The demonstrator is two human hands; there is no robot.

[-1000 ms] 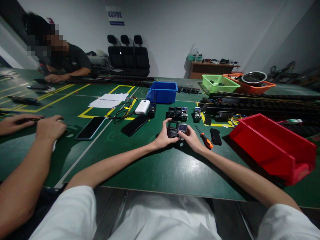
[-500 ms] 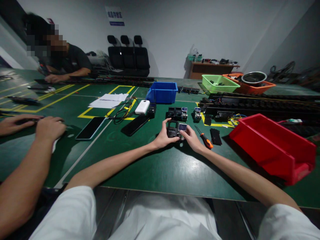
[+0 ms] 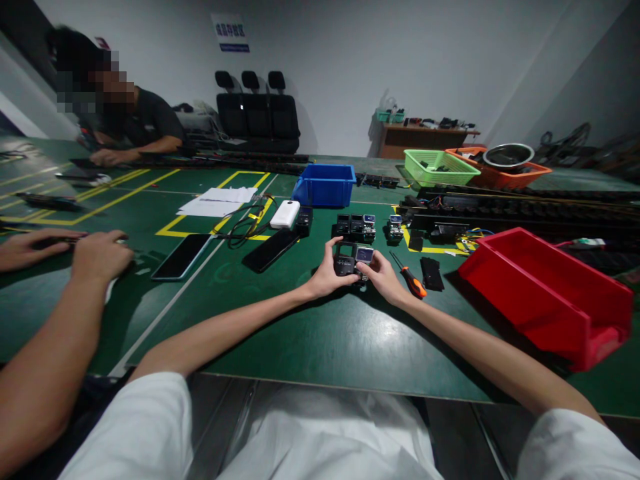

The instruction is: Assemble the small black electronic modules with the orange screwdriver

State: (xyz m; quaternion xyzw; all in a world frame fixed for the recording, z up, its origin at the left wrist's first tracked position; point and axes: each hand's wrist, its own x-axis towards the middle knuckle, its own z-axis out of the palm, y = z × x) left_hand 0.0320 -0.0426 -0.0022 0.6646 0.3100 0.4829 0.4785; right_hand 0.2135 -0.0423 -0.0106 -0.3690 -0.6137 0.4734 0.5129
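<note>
My left hand (image 3: 326,275) is closed around the left side of a black plastic housing (image 3: 344,265) with a square window. Against its right side sits a small module with a display screen (image 3: 365,255), which my right hand (image 3: 384,277) grips, thumb across its lower front. Whether the two parts are joined cannot be made out. Just behind my hands stand black housings (image 3: 350,224) with a screened module beside them, and a similar module (image 3: 395,229) apart to the right. An orange-handled screwdriver (image 3: 415,283) and a flat black piece (image 3: 432,274) lie right of my right hand.
A red bin (image 3: 540,300) stands at right, a blue bin (image 3: 327,185) further back. Phones (image 3: 183,257), a white power bank (image 3: 285,214), cables and papers (image 3: 217,201) lie left. A co-worker's hands (image 3: 100,257) work at far left; another person sits across the table.
My right thumb has shifted slightly left across the lower front of the screened module. My left hand and the black housing stay nearly in place.
</note>
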